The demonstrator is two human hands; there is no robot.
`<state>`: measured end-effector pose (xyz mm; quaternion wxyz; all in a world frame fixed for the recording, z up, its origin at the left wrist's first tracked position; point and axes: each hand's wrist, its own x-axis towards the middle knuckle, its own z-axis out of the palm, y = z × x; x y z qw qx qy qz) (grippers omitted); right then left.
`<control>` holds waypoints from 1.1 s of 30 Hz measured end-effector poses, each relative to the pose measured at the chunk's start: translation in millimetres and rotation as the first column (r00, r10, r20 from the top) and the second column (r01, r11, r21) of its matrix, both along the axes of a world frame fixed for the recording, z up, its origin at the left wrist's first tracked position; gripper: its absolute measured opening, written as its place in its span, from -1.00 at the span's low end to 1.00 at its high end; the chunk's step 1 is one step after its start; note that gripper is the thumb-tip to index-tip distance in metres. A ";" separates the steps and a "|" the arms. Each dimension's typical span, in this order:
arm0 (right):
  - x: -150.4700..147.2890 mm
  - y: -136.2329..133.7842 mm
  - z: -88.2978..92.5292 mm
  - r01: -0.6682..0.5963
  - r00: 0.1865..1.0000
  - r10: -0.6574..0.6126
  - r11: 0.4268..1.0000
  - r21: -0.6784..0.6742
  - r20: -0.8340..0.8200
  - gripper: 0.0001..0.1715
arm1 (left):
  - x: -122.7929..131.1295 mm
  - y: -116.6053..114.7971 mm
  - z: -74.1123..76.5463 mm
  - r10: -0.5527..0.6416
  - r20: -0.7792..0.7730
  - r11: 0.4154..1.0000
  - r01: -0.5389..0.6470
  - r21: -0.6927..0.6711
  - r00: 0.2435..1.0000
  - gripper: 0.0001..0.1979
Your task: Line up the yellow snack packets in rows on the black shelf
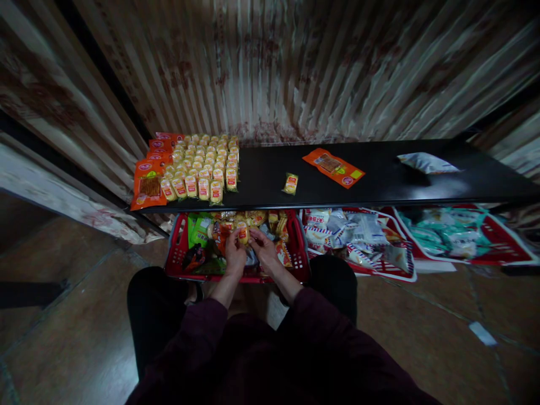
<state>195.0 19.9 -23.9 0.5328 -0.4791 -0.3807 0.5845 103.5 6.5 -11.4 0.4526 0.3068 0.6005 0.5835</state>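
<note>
Above the red basket, my left hand [235,254] grips a small yellow wrapped snack cake [243,234], its label facing up. My right hand [264,250] has its fingers closed at the right edge of the same wrapper. Below both hands, the red basket [169,264] holds mixed packets, among them a green bag [199,232] and more yellow cakes. On the black shelf [261,169] ahead, rows of matching wrapped cakes [203,179] stand packed together at the left. A single wrapped cake [291,184] lies apart near the shelf's middle.
Orange snack packets [149,183] line the shelf's left end; another orange packet [334,167] and a silvery bag [428,162] lie further right. Two more baskets, one with white packets [358,232], one with teal packets [458,232], sit under the shelf. A pleated curtain [270,67] hangs behind.
</note>
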 end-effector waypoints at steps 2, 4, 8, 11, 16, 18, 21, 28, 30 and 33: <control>0.1 -0.3 3.7 0.001 1.000 -0.001 1.000 0.006 0.018 -0.49 | 0.2 0.3 2.1 -0.012 -0.005 1.000 0.012 0.004 1.000 -0.70; 0.7 -0.3 8.5 -0.008 0.999 0.008 1.000 0.019 0.031 -0.49 | 0.4 0.9 4.4 -0.017 -0.008 1.000 0.017 0.005 1.000 -0.71; 2.9 -0.3 18.6 -0.033 0.997 0.030 0.999 0.042 0.069 -0.51 | 1.9 1.5 10.3 -0.009 0.023 1.000 0.010 -0.025 1.000 -0.70; 4.5 -0.7 25.5 -0.023 0.994 0.017 0.998 0.055 0.104 -0.52 | 4.3 0.5 17.5 0.002 0.073 1.000 0.000 -0.032 0.997 -0.70; 6.6 -1.2 37.1 -0.044 0.993 0.034 0.995 0.089 0.113 -0.53 | 9.3 -0.2 33.4 0.048 0.198 0.998 -0.039 -0.046 0.979 -0.70; 6.2 -1.3 41.5 -0.033 0.994 0.023 0.995 0.092 0.109 -0.53 | 10.4 0.4 38.8 0.056 0.253 0.997 -0.041 -0.062 0.966 -0.70; 4.6 -1.8 47.3 -0.023 0.995 0.014 0.995 0.095 0.098 -0.54 | 10.5 1.2 43.6 0.058 0.301 0.997 -0.042 -0.061 0.952 -0.68; 2.5 -3.7 59.7 -0.038 0.994 0.025 0.991 0.128 0.108 -0.57 | 9.3 1.4 48.3 0.069 0.327 0.995 -0.042 -0.090 0.942 -0.63; 2.2 -4.0 62.2 -0.037 0.992 0.020 0.990 0.135 0.123 -0.58 | 9.4 1.9 50.5 0.083 0.358 0.993 -0.046 -0.111 0.930 -0.61; 1.1 -4.3 63.6 -0.043 0.990 0.021 0.986 0.158 0.137 -0.60 | 9.0 2.3 53.3 0.125 0.430 0.985 -0.062 -0.159 0.894 -0.61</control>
